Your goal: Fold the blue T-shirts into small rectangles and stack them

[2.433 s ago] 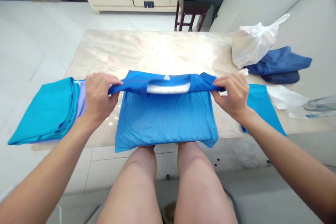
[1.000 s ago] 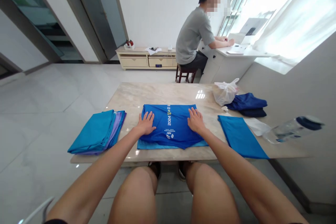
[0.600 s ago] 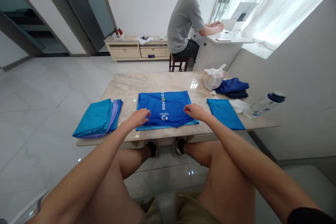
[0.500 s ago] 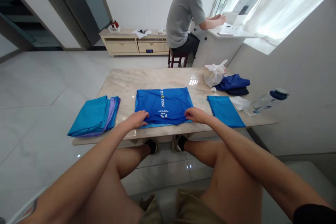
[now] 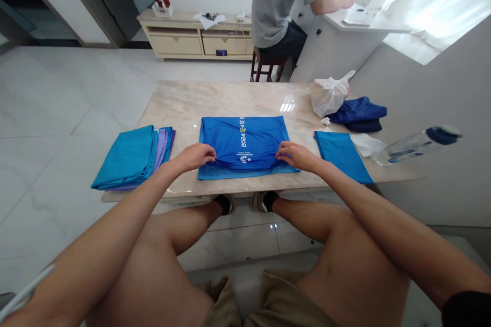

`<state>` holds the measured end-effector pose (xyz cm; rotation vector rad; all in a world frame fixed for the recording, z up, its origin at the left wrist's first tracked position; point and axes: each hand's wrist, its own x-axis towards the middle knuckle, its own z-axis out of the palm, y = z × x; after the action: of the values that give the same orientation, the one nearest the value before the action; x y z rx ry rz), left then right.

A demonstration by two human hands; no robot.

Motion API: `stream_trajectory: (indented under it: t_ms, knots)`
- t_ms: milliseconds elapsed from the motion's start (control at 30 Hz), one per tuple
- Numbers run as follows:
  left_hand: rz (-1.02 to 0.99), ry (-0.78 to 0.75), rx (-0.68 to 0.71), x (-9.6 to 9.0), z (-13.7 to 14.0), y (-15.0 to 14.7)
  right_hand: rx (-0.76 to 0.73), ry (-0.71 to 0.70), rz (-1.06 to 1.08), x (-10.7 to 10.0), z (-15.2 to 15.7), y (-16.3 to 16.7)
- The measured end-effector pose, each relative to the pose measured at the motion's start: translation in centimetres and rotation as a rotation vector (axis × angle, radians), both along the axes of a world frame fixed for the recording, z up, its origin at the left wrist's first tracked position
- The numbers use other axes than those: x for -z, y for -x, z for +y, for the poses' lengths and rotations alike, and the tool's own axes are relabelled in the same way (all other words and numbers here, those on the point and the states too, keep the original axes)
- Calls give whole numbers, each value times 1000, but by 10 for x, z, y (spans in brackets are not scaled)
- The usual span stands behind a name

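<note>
Found the blue garment [image 5: 263, 138] folded into a rough rectangle on the bench [image 5: 180, 99], white lettering [image 5: 243, 141] facing up. Took the garment as landmark for all places below. Saw a lighter blue layer [image 5: 245, 170] showing along its near side, under the darker top layer.

Observed the left grip [image 5: 196, 156] narrow, pinching the top layer by the garment's left side, short of the near corner; recorded the right grip [image 5: 298, 156] likewise narrow, pinching by the garment's right side. Noted a slightly rumpled edge between the 2 pinches. Could not tell the number of layers in each.

Judged the material thin, light and soft, with a slight sheen; expected little weight, no stiffness and some slip of layer over layer. Rated unlikely to break, only to crease or skew. Considered 2 pinches spread toward the near corners the best hold, for an even edge; thought a single central hold likely to leave the sides sagging.

Logged a teal stack [image 5: 125, 156] left of the garment, a folded cloth [image 5: 341, 156] near its right side, a clear bottle [image 5: 414, 148] farther right, and a white plastic bag [image 5: 329, 98] beyond its far right corner.
</note>
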<state>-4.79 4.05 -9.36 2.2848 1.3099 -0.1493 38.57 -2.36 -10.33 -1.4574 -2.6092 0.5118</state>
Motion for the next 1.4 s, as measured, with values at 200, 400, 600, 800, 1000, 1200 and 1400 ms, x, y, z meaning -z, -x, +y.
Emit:
stream_trajectory:
  t_ms: [200, 400, 600, 800, 1000, 1200, 1400]
  knots:
    - [58, -28, 43, 3, -7, 2, 117, 146, -162, -6, -3, -20]
    - [75, 4, 147, -1, -22, -17, 285, 250, -159, -3, -5, -21]
    - [125, -59, 264, 6, -33, -36, 83, 265, -116, 4, -9, 3]
    - [80, -101, 263, -3, -32, -49, 98, 221, -147, -2, 0, 1]
    - [171, 48, 178, -12, -25, -56, 285, 330, -172, -3, 8, -22]
    - [316, 68, -86, -7, -1, -34, 627, 208, -216, 7, 6, -29]
    - [420, 32, -287, -3, 1, -23, 686, 226, -210, 18, 7, -11]
